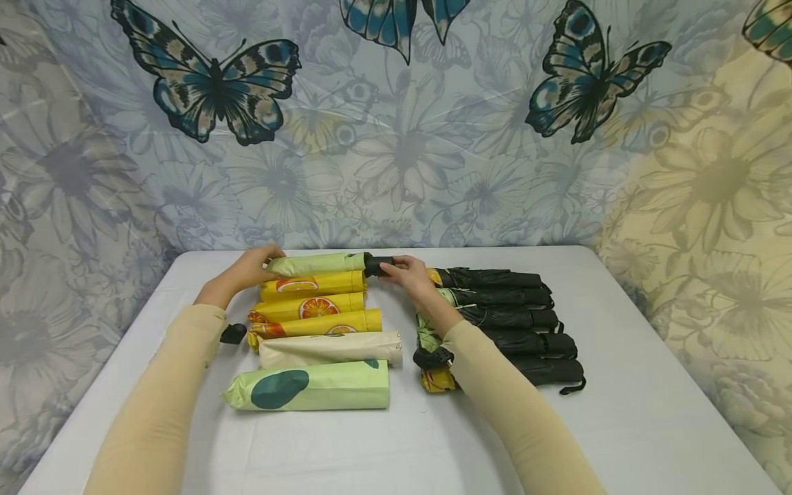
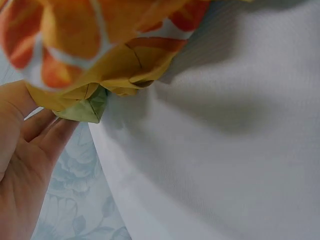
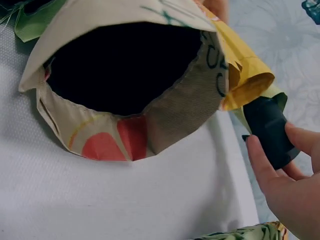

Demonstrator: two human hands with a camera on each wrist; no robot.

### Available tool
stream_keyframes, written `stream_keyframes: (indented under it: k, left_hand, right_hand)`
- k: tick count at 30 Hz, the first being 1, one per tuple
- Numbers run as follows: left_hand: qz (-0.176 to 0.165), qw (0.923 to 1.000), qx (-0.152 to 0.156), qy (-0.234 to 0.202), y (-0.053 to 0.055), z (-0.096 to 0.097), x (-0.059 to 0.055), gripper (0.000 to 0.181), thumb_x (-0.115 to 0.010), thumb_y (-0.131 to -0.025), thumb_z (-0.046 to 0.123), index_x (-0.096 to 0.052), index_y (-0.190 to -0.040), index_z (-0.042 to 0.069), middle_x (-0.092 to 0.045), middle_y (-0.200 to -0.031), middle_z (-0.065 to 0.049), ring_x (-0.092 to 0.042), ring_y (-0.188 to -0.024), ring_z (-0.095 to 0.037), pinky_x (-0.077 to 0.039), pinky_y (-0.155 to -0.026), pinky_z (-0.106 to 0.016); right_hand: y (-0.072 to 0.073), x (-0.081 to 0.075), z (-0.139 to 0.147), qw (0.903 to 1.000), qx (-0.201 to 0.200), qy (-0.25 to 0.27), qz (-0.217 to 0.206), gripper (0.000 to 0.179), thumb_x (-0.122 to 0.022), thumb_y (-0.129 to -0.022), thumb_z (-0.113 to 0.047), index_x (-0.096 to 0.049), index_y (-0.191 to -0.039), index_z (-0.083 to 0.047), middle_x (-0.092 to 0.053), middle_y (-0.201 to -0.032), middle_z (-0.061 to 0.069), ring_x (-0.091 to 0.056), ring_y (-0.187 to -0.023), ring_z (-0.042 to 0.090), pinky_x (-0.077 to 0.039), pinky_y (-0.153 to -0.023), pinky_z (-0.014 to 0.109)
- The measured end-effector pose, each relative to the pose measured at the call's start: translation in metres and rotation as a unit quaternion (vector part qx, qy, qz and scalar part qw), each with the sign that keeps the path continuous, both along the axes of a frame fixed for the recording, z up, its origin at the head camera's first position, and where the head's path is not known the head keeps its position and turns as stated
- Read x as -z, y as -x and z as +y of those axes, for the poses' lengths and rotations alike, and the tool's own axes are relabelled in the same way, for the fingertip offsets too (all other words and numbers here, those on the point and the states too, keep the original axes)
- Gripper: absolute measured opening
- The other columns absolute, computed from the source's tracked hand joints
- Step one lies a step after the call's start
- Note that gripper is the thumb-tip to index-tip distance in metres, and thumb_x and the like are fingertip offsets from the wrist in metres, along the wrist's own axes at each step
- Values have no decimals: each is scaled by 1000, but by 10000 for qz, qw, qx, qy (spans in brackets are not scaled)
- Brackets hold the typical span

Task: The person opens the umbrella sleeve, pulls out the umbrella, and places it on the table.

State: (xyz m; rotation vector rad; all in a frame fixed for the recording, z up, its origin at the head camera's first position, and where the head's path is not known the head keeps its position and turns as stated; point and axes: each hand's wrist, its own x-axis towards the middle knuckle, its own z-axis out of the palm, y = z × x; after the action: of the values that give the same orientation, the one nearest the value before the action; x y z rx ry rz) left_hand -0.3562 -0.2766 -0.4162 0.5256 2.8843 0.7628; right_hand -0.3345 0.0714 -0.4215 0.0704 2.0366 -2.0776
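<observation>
At the back of the table lies a light-green umbrella sleeve (image 1: 318,265), with a folded umbrella's black end (image 1: 377,265) sticking out on the right. My right hand (image 1: 408,275) grips that black end between thumb and fingers, also visible in the right wrist view. At the sleeve's left end my left hand (image 1: 247,268) holds the cloth; in the left wrist view its fingers lie against a green cloth tip (image 2: 89,107). In front lie several yellow orange-print sleeves (image 1: 328,307), a cream sleeve (image 1: 328,349) with a gaping mouth in the right wrist view, and a green leaf-print sleeve (image 1: 322,386).
Several folded black umbrellas (image 1: 526,320) lie in a row on the right, partly behind my right forearm. A small black object (image 1: 233,334) sits beside my left wrist. The white table (image 1: 297,454) meets a butterfly-print cloth (image 1: 402,172) at the back.
</observation>
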Motion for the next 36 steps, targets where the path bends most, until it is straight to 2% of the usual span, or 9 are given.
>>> stream_keyframes:
  k: [8, 15, 21, 29, 36]
  left_hand:
    - [-21, 9999, -154, -13, -2, 1, -1, 39, -68, -90, 6, -54, -125, -5, -59, -122, -30, -54, -117, -45, -46, -99, -56]
    - [91, 9999, -146, 9, -2, 1, 0, 30, -67, -91, 6, -58, -116, -6, -62, -112, -27, -58, -106, -41, -49, -93, -52]
    - [98, 9999, -111, 65, -2, 1, 1, 28, -67, -91, 5, -60, -115, -8, -63, -110, -27, -60, -103, -40, -51, -91, -51]
    - [58, 9998, -107, 131, -2, 1, 2, 29, -65, -92, 6, -61, -116, -9, -64, -111, -29, -62, -102, -40, -53, -88, -51]
    - [85, 9999, -72, 113, -2, 1, 2, 19, -66, -91, 6, -66, -104, -7, -67, -99, -24, -62, -85, -30, -52, -74, -42]
  right_hand:
    - [-1, -7, 9, 9999, 111, -66, 79, 59, -62, -96, -17, -38, -146, 4, -51, -141, 24, -69, -105, 32, -51, -103, 39]
    - [0, -12, 20, 9993, 187, -291, 165, 62, -62, -96, -28, -39, -146, 1, -54, -140, 20, -67, -110, 30, -42, -112, 36]
    - [3, -17, 32, 9991, 252, -265, 210, 64, -61, -97, -29, -37, -148, 1, -50, -145, 19, -67, -110, 30, -48, -106, 33]
    - [6, -19, 49, 9983, 484, -237, 222, 60, -61, -96, -33, -44, -144, -1, -56, -136, 20, -73, -90, 16, -49, -105, 36]
    - [10, -19, 66, 9963, 754, -208, 367, 56, -59, -97, -34, -49, -139, 1, -59, -128, 24, -71, -80, 11, -55, -96, 35]
